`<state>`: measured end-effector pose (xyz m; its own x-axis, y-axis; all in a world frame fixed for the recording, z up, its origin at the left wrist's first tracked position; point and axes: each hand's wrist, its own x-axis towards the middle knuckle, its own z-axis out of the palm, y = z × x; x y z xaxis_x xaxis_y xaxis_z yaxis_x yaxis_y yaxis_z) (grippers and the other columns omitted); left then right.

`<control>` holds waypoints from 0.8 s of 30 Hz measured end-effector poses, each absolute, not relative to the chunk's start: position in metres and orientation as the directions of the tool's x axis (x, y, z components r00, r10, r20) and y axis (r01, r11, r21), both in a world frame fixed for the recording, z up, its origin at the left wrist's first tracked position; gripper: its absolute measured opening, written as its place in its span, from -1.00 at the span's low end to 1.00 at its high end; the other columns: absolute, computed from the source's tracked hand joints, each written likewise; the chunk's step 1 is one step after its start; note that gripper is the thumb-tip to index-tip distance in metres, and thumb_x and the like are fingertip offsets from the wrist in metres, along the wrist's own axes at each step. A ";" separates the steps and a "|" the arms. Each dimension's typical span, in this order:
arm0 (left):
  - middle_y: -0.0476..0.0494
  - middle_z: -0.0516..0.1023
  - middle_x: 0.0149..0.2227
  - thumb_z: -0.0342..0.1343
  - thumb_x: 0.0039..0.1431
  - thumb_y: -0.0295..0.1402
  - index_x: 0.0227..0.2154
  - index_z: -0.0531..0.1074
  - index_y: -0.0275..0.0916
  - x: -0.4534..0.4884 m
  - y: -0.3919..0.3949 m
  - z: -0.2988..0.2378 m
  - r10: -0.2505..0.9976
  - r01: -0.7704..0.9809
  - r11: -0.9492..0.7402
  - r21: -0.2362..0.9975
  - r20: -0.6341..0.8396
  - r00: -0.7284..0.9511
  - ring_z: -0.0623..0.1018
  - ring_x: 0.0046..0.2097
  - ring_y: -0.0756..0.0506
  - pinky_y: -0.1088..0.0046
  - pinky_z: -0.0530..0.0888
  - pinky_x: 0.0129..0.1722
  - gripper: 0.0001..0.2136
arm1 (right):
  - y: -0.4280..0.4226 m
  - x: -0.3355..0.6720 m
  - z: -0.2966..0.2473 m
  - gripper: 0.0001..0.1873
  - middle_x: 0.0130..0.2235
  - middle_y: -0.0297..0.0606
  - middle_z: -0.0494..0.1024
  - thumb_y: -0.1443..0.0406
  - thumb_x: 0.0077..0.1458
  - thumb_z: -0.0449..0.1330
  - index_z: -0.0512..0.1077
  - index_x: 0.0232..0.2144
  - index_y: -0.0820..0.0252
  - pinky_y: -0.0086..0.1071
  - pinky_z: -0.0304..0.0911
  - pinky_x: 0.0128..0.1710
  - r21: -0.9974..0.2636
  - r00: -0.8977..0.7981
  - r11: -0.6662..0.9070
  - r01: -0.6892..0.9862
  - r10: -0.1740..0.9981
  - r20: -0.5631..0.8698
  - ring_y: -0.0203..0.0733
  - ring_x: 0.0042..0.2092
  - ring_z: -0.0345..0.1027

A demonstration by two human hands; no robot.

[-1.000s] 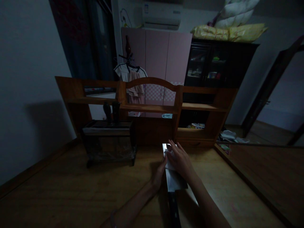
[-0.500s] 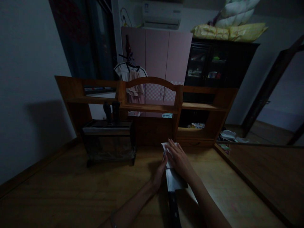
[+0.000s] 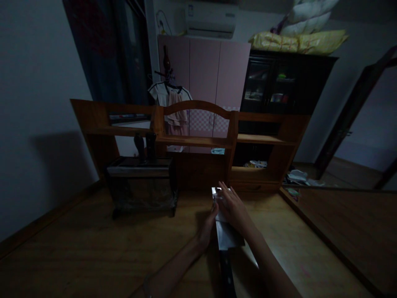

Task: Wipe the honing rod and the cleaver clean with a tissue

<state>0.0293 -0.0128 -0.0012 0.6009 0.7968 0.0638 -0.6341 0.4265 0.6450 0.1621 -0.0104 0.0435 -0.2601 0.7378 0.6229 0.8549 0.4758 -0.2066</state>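
Observation:
A cleaver [image 3: 228,236] points away from me, with its black handle [image 3: 227,271] toward me. A pale, shiny covering [image 3: 219,215] lies over the far part of its blade and ends in a straight edge across it. I cannot make out what it is made of. My left hand [image 3: 208,225] grips the left side of the blade, thumb on top, the other fingers mostly hidden. From the right, my right hand [image 3: 234,209] lies over the covering with its fingers stretched out flat.
A dark knife block [image 3: 142,171] with a clear front and two black handles sticking out stands left on the wooden table [image 3: 124,248]. A wooden shelf unit [image 3: 198,140] runs along the back. Papers [image 3: 299,178] lie beyond the table's right edge.
The right hand has shifted very slightly over the covering, whose far end now shines brighter. The left hand keeps its place.

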 end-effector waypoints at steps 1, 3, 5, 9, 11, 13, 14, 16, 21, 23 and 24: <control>-0.22 0.40 0.13 0.01 0.26 -0.15 0.19 0.24 -0.27 0.029 -0.013 0.000 0.797 -0.633 0.423 0.648 0.067 0.600 0.28 0.22 -0.24 0.21 0.08 0.25 -0.51 | -0.011 0.162 0.043 -0.52 0.31 -0.17 0.07 0.32 0.24 -0.04 0.09 0.21 0.14 -0.06 -0.14 0.30 -0.210 -0.259 0.477 0.854 0.739 0.622 -0.20 0.31 -0.09; -0.20 0.36 0.15 0.02 0.26 -0.17 0.20 0.23 -0.26 0.028 -0.014 0.002 0.813 -0.648 0.393 0.652 0.083 0.576 0.25 0.24 -0.22 0.25 0.06 0.26 -0.51 | -0.012 0.162 0.043 -0.53 0.31 -0.17 0.06 0.31 0.25 -0.04 0.11 0.20 0.13 -0.05 -0.15 0.30 -0.211 -0.261 0.479 0.852 0.738 0.622 -0.20 0.32 -0.09; -0.16 0.33 0.18 0.02 0.27 -0.19 0.21 0.20 -0.24 0.027 -0.014 0.004 0.826 -0.664 0.365 0.653 0.103 0.555 0.23 0.25 -0.20 0.27 0.04 0.27 -0.51 | -0.012 0.161 0.044 -0.59 0.31 -0.18 0.07 0.31 0.26 -0.05 0.20 0.14 0.12 -0.04 -0.15 0.30 -0.207 -0.264 0.479 0.853 0.738 0.622 -0.19 0.32 -0.11; -0.16 0.35 0.17 0.02 0.26 -0.18 0.21 0.20 -0.24 0.027 -0.015 0.008 0.813 -0.653 0.396 0.646 0.084 0.576 0.27 0.23 -0.20 0.26 0.07 0.25 -0.50 | -0.014 0.160 0.046 -0.64 0.31 -0.20 0.07 0.30 0.27 -0.07 0.27 0.08 0.10 -0.04 -0.15 0.29 -0.192 -0.266 0.469 0.862 0.742 0.615 -0.18 0.33 -0.16; -0.19 0.37 0.15 0.02 0.26 -0.17 0.19 0.23 -0.26 0.027 -0.015 0.009 0.808 -0.638 0.418 0.647 0.058 0.587 0.29 0.21 -0.22 0.25 0.11 0.24 -0.51 | -0.015 0.159 0.047 -0.62 0.31 -0.20 0.06 0.30 0.27 -0.07 0.25 0.12 0.09 -0.03 -0.16 0.29 -0.183 -0.269 0.462 0.868 0.746 0.609 -0.18 0.34 -0.19; -0.22 0.40 0.12 0.02 0.25 -0.16 0.17 0.26 -0.29 0.028 -0.015 0.009 0.810 -0.630 0.427 0.648 0.035 0.585 0.32 0.20 -0.23 0.24 0.14 0.22 -0.51 | -0.016 0.160 0.048 -0.59 0.32 -0.21 0.03 0.29 0.27 -0.07 0.21 0.15 0.07 -0.02 -0.17 0.29 -0.175 -0.272 0.455 0.873 0.753 0.599 -0.18 0.34 -0.23; -0.24 0.42 0.11 0.02 0.25 -0.15 0.16 0.28 -0.31 0.028 -0.015 0.008 0.809 -0.627 0.433 0.648 0.027 0.587 0.33 0.19 -0.24 0.23 0.16 0.21 -0.51 | -0.017 0.160 0.048 -0.58 0.33 -0.22 0.01 0.29 0.27 -0.07 0.20 0.17 0.06 -0.02 -0.17 0.29 -0.172 -0.275 0.453 0.875 0.755 0.595 -0.18 0.35 -0.24; -0.26 0.45 0.07 0.02 0.25 -0.14 0.14 0.30 -0.33 0.029 -0.014 0.006 0.801 -0.616 0.447 0.648 0.017 0.599 0.35 0.17 -0.24 0.22 0.18 0.20 -0.51 | -0.017 0.160 0.048 -0.55 0.34 -0.23 -0.03 0.28 0.28 -0.07 0.16 0.20 0.04 -0.01 -0.18 0.29 -0.167 -0.276 0.448 0.878 0.761 0.588 -0.18 0.35 -0.27; -0.27 0.49 0.02 0.01 0.25 -0.13 0.12 0.32 -0.34 0.030 -0.014 0.007 0.795 -0.610 0.459 0.646 0.007 0.607 0.40 0.13 -0.24 0.21 0.21 0.19 -0.52 | -0.016 0.161 0.047 -0.53 0.35 -0.26 -0.07 0.28 0.28 -0.08 0.13 0.22 0.01 0.00 -0.18 0.29 -0.150 -0.285 0.442 0.884 0.766 0.577 -0.17 0.35 -0.31; -0.26 0.48 0.03 0.01 0.25 -0.13 0.14 0.31 -0.33 0.030 -0.014 0.008 0.799 -0.608 0.465 0.644 -0.009 0.601 0.40 0.13 -0.24 0.21 0.21 0.19 -0.52 | -0.016 0.161 0.047 -0.52 0.35 -0.28 -0.09 0.28 0.28 -0.08 0.10 0.23 -0.01 0.00 -0.18 0.29 -0.142 -0.288 0.440 0.887 0.765 0.575 -0.17 0.35 -0.31; -0.27 0.48 0.04 0.01 0.25 -0.13 0.14 0.30 -0.33 0.030 -0.014 0.008 0.801 -0.608 0.465 0.644 -0.015 0.598 0.40 0.13 -0.24 0.20 0.21 0.19 -0.51 | -0.016 0.161 0.047 -0.51 0.35 -0.29 -0.09 0.28 0.28 -0.08 0.09 0.24 -0.02 0.00 -0.18 0.29 -0.138 -0.290 0.440 0.887 0.766 0.574 -0.17 0.35 -0.31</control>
